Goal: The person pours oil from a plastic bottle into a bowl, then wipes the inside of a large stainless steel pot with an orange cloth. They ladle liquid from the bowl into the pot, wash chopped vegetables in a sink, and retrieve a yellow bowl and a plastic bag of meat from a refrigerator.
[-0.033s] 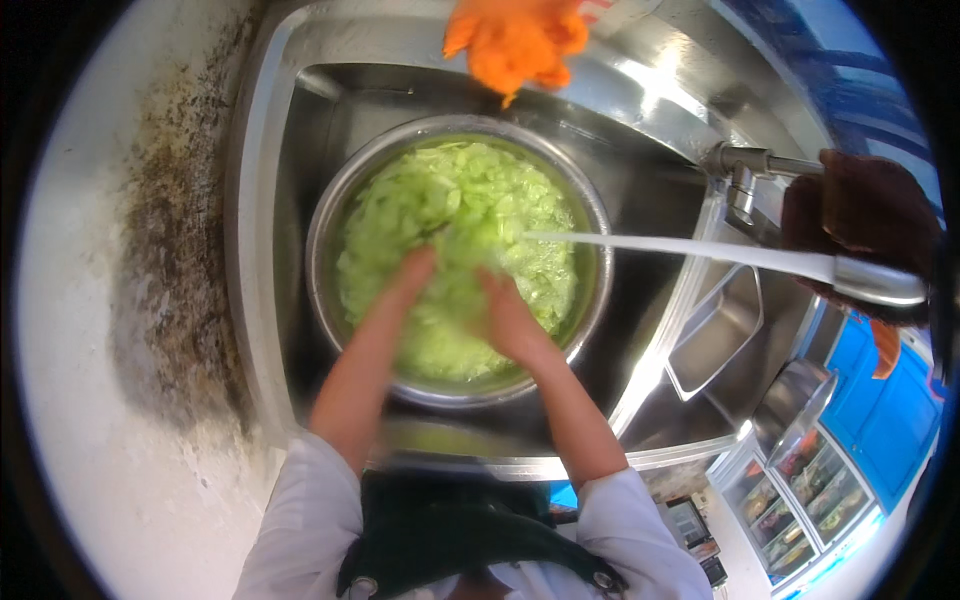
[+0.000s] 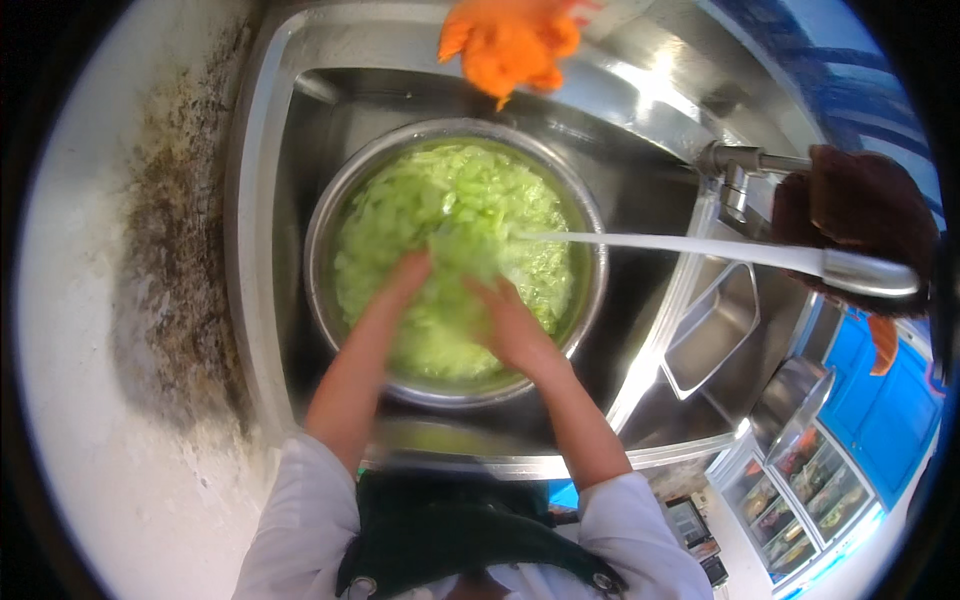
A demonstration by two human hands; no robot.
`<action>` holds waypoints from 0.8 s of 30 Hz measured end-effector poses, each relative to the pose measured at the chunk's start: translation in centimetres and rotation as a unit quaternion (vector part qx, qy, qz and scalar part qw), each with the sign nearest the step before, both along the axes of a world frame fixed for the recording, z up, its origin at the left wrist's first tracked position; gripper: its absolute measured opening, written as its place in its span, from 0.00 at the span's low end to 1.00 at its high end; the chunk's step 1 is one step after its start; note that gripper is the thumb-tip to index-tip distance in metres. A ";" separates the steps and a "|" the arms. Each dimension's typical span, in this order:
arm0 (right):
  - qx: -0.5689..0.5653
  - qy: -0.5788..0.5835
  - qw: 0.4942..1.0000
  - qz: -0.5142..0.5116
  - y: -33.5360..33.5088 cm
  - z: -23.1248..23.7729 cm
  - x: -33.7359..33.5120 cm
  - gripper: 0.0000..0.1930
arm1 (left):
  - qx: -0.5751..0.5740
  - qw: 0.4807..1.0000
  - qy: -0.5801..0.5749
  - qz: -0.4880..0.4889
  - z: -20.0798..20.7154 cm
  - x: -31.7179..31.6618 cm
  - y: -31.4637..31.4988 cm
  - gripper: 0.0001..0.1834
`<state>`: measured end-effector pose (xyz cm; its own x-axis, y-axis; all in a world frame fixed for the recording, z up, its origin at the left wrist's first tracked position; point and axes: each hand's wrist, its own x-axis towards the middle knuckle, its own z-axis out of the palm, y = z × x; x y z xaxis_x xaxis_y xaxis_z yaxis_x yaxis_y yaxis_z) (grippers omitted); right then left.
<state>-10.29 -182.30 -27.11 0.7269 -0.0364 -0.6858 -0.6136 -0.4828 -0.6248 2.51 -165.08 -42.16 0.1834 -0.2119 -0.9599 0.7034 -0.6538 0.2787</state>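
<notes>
A large round metal bowl (image 2: 318,285) stands in the sink, filled with chopped pale-green leafy vegetables (image 2: 470,185) in water. Both my hands are among the pieces at the bowl's near side. The fingers of my left hand (image 2: 408,272) are sunk in the greens and blurred. My right hand (image 2: 512,325) faces it, its fingers apart and touching the greens. Between the hands the pieces are smeared by motion. From a metal spout (image 2: 870,273) at the right, a white stream of water (image 2: 680,243) runs into the bowl.
The steel sink (image 2: 650,215) surrounds the bowl. An orange glove (image 2: 510,45) hangs at its far edge. A tap (image 2: 735,165) and dark brown cloth or glove (image 2: 865,210) are at the right, above a rectangular metal pan (image 2: 712,330). A stained wall (image 2: 170,300) borders the left.
The fingers of my right hand show more spread than before, and the greens between my hands have shifted. The whole view has moved slightly. Water keeps running.
</notes>
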 end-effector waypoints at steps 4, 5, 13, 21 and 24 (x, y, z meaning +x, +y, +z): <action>0.005 -0.185 0.951 -0.248 -4.9 5.8 -2.1 0.19 | 0.008 0.934 -0.285 -0.217 6.1 0.3 0.5 0.35; 0.060 -0.203 0.901 -0.379 -7.0 6.6 -2.1 0.15 | 0.009 0.917 -0.325 -0.233 7.5 0.1 0.8 0.34; 0.348 -0.339 0.572 -0.661 -19.4 12.1 1.5 0.24 | -0.008 0.822 -0.425 -0.378 13.4 -0.7 4.2 0.28; 0.106 -0.369 0.777 -0.499 -15.5 5.5 1.4 0.28 | 0.143 0.795 -0.579 -0.109 14.5 -4.5 8.9 0.33; -0.093 -0.133 0.896 -0.414 -13.0 -1.8 0.1 0.32 | 0.166 0.811 -0.561 -0.034 13.0 -6.9 10.7 0.40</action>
<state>-10.17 -195.31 -28.90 0.5337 -0.7345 -0.4191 -0.6515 -0.0412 -0.7575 -4.39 -154.34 -29.18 0.9787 -0.0223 -0.2043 0.0889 -0.8502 0.5189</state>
